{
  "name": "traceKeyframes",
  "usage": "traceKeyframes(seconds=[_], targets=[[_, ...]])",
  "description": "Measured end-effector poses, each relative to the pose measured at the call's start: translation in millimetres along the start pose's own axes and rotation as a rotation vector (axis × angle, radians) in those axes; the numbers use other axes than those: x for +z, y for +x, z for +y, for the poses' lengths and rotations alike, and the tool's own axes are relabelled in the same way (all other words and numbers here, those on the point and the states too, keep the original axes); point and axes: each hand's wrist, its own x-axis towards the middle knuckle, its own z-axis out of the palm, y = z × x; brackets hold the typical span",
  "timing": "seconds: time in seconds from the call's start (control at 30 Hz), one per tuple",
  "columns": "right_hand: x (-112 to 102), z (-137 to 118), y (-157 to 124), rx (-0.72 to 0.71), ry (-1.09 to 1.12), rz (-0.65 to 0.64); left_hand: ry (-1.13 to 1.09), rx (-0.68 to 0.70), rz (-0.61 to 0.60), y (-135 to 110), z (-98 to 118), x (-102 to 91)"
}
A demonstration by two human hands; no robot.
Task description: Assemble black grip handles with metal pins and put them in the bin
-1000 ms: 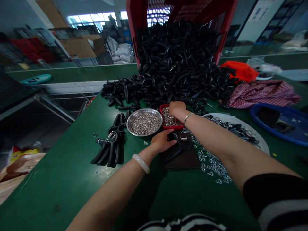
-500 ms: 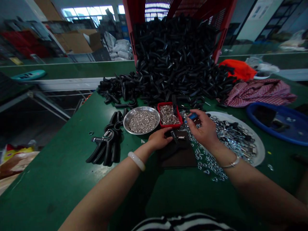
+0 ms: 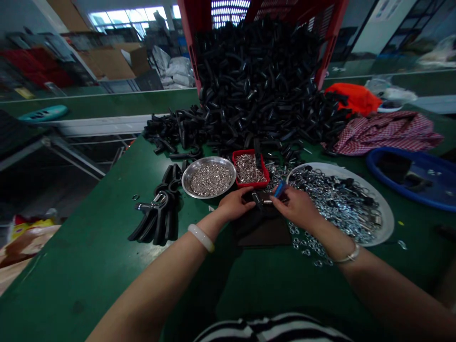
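My left hand [image 3: 233, 204] is closed on the near end of a black spring clamp [image 3: 259, 209], which lies over a dark brown board [image 3: 265, 232]. A small coil spring [image 3: 268, 202] shows on the clamp. In my right hand [image 3: 297, 206], a blue-handled tool [image 3: 280, 188] is pinched, its lower end close to the spring; its tip is hidden by the fingers. Several assembled hand grips [image 3: 156, 211] in black with springs lie in a row to the left.
Behind my hands stand a metal bowl [image 3: 211, 178] of small parts and a red tray [image 3: 266, 179] of pins. Washers spill from a white plate [image 3: 388, 218] at right. A red crate [image 3: 190, 47] pours out black handles [image 3: 256, 95]. A blue basin [image 3: 423, 202] sits far right.
My right hand has moved left and down, bringing the blue-handled tool from above the loose washers to beside the spring. My left hand has stayed nearly in place.
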Motion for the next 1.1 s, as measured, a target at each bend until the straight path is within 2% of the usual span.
traceKeyframes(seconds=[0.17,0.33,0.47,0.67,0.83,1.0,1.1], targets=[[13.3,2.7,-10.8,0.109,0.341,0.157,-0.048,0.024,0.031,4.1,-6.3,4.4],[31.6,4.8,-13.9,0.174,0.554,0.171,-0.036,0.012,0.033,3.6,-5.5,3.6],[35.4,5.7,-13.3,0.211,0.647,0.189,-0.039,0.029,0.033,3.4,-6.6,2.3],[35.1,6.2,-13.1,0.2,0.575,0.218,-0.082,0.049,0.033,5.7,-11.1,3.9],[37.5,8.4,-12.4,0.151,0.547,0.174,-0.09,0.034,0.045,4.8,-10.2,4.6],[40.3,5.2,-17.2,0.153,0.574,0.249,-0.086,0.02,0.051,3.5,-8.9,4.4],[40.7,6.1,-16.1,0.166,0.569,0.248,-0.094,0.026,0.052,3.9,-9.7,4.9]])
